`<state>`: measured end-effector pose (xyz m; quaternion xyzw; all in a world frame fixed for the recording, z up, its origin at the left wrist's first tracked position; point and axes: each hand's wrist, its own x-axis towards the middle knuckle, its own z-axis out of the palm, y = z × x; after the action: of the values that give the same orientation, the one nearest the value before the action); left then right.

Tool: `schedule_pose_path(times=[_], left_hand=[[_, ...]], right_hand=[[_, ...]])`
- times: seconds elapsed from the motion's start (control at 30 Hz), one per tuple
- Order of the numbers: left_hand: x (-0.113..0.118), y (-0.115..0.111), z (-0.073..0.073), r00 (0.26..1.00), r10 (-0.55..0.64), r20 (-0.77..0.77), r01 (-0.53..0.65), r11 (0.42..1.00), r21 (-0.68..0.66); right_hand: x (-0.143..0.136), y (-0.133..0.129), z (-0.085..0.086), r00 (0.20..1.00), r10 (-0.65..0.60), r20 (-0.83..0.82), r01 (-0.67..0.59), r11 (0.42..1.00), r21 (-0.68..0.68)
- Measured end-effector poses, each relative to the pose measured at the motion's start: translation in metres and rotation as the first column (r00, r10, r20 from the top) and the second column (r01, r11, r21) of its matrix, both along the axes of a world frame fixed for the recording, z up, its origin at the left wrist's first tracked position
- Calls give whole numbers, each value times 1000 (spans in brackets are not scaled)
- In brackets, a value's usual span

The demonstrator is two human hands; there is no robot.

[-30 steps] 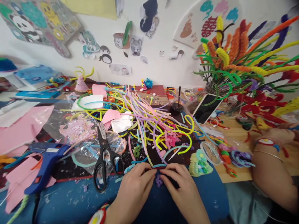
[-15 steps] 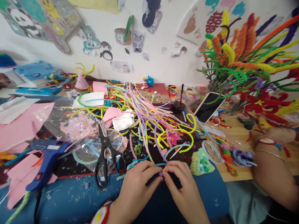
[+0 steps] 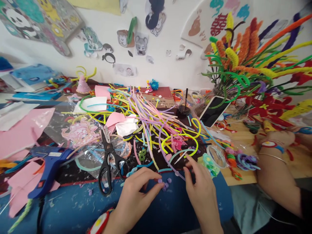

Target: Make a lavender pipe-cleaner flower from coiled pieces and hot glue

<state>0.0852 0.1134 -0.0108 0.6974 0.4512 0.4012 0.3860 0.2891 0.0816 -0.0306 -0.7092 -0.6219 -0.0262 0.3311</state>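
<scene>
Between the thumb and forefinger of my left hand [image 3: 138,196] is a small purple fuzzy piece with several little lobes [image 3: 165,185]. To its right, my right hand [image 3: 201,191] hangs over the table edge with thumb and fingers apart, nothing seen in them. A long lilac pipe cleaner [image 3: 168,161] runs down to just beside that thumb. Near the right fingertips lie a thin white stick [image 3: 180,157] and a neon yellow pipe cleaner [image 3: 180,136]. Black-handled scissors [image 3: 110,159] lie left of my left hand.
A blue glue gun [image 3: 50,165] and pink felt sheets [image 3: 24,136] lie at left. A pile of pipe cleaners [image 3: 146,110] covers the middle. At right are a phone [image 3: 214,111], a tape roll [image 3: 216,156], a pipe-cleaner bouquet [image 3: 248,65] and another person's arm [image 3: 275,172].
My right hand has let go of the purple piece and moved right and up, its fingers spreading. The purple piece stays in my left hand, now in plain sight. The view has shifted slightly.
</scene>
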Motion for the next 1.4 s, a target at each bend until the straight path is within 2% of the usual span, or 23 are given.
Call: schedule_pose_path(times=[0.13, 0.23, 0.47, 0.53, 0.6, 0.67, 0.73, 0.8, 0.9, 0.97, 1.03, 1.13, 1.27, 1.33, 1.4], left_hand=[[-2, -4, -2, 1000, 3, -9, -3, 1000, 11], [-5, -7, -1, 1000, -6, 24, 6, 1000, 31], [-8, -16, 6, 989, -1, 145, 0, 1000, 9], [-8, -19, 6, 983, 23, 183, -14, 999, -50], [-9, -22, 7, 970, 44, 240, -3, 985, -170], [-10, -25, 7, 941, 67, 330, 50, 941, -335], [-12, -28, 8, 893, 104, 439, 133, 869, -476], [-15, -32, 10, 839, 148, 523, 208, 801, -561], [-18, -41, 16, 799, 167, 578, 295, 728, -618], [-19, -47, 19, 791, 149, 593, 339, 701, -628], [-21, -52, 22, 785, 118, 608, 371, 696, -615], [-23, -57, 26, 771, 67, 633, 405, 716, -569], [-25, -62, 27, 749, 54, 660, 404, 752, -520], [-26, -64, 27, 733, 62, 678, 411, 753, -513], [-26, -66, 27, 712, 76, 698, 439, 728, -527]], right_hand=[[-2, -5, 2, 999, 10, -41, -8, 999, 47], [-9, -10, 5, 994, 73, -82, -68, 996, 57], [-38, -18, 18, 969, 144, -200, -125, 986, 108], [-43, -22, 18, 952, 124, -279, -101, 990, 96], [-44, -27, 15, 923, 57, -381, -25, 996, 88], [-41, -33, 11, 892, -5, -453, 37, 998, 60], [-37, -41, 8, 873, -17, -487, 44, 998, 44], [-37, -50, 11, 872, 51, -487, -20, 997, 68], [-45, -59, 24, 882, 263, -391, -215, 963, 164], [-54, -62, 34, 882, 379, -280, -326, 920, 217], [-62, -64, 42, 874, 447, -190, -389, 879, 275], [-72, -66, 45, 885, 447, -129, -381, 856, 349], [-76, -70, 41, 896, 433, -96, -359, 835, 417], [-78, -71, 40, 879, 455, -142, -354, 822, 446], [-80, -70, 40, 824, 499, -267, -340, 814, 472]])
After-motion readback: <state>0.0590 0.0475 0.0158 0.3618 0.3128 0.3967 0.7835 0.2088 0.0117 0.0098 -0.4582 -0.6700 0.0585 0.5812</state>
